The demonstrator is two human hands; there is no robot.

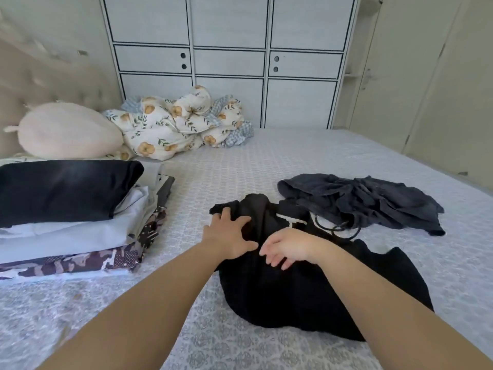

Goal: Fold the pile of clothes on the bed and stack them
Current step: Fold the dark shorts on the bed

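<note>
Both hands were on the black garment (pixel 306 284) when I looked in. My left hand (pixel 229 233) lay spread on its upper left part, fingers splayed and fairly straight, pressing the cloth flat against the bed (pixel 266 166). My right hand (pixel 288 247) rested just beside it, fingers loosely curled and pointing left; from my seat I could not tell whether they pinched any cloth, since the fingertips blurred into the dark fabric.

That garment sprawled across the middle of the bed, unfolded. A white label and a dark drawstring showed near its far edge, but what kind of clothing it was I could not make out. Touching its far right side lay a crumpled dark grey garment (pixel 368 201), its shape lost in folds.

On the left stood the stack of folded clothes (pixel 69 220): a black piece on top, pale ones beneath, a patterned one at the bottom. Its left end was cut off by the frame. Behind it sat a cream cushion (pixel 69 129) and a bunched flowered blanket (pixel 181 124), with the wardrobe (pixel 229 60) beyond.
</note>
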